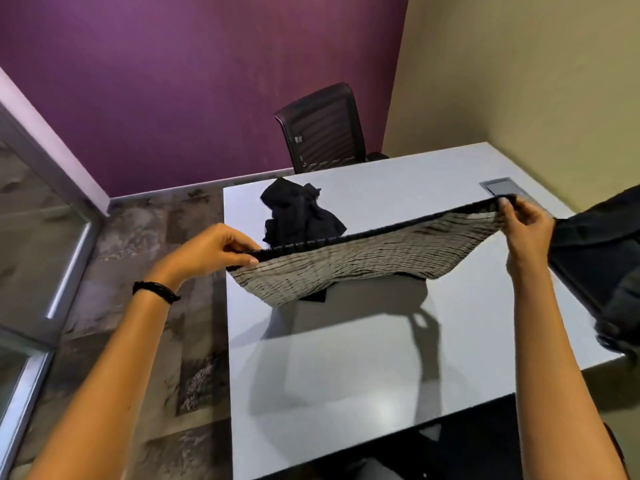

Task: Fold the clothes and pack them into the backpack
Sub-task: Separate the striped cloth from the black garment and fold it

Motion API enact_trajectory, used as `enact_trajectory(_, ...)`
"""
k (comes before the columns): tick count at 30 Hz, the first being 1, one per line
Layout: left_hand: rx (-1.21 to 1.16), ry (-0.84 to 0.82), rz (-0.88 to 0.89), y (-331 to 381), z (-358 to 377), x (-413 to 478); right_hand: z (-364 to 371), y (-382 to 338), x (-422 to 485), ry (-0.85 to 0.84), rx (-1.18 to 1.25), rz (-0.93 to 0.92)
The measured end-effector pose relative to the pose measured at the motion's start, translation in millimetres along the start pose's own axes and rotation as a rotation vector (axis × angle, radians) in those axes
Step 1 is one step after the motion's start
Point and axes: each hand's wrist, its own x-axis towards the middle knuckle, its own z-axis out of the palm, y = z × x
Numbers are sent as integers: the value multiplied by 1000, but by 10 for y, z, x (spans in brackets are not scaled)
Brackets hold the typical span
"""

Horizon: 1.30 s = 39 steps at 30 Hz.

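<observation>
A beige garment with thin black stripes (360, 261) hangs stretched above the grey table (346, 375), held by its dark top edge. My left hand (218, 252) pinches the left corner and my right hand (526, 220) pinches the right corner. The cloth sags in the middle, and its lower edge is close to the tabletop. Behind it a crumpled black garment (298, 209) lies on the table. The dark backpack (602, 258) sits at the table's right edge, partly cut off by the frame.
A black mesh office chair (322, 129) stands behind the table against the purple wall. A grey cable hatch (500, 187) is set into the table's far right. Patterned floor and a glass partition (31, 237) lie to the left.
</observation>
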Motion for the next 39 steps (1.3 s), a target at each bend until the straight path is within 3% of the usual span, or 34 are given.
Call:
enact_trajectory(8, -165, -260, -80, -454, 781, -242, -512, 434, -690, -24, -60, 174)
enact_trajectory(18, -247, -568, -306, -867, 1475, -334, -1077, 1253, -1305, -33, -356, 431)
enact_trajectory(25, -203, -711, -444, -1153, 1963, -494, -1368, 1427, -1526, -370, -681, 656)
enact_trajectory(33, -178, -978, -570, -1258, 2280, -685, -1511, 1408, -1525, -633, -806, 921)
enact_trajectory(36, -156, -975, -577, -1242, 2326, -671, -1489, 1441, -1514, -626, -825, 911)
enact_trajectory(39, -133, -857, -541, -1234, 2302, -604, -1443, 1490, -1491, -557, -811, 816)
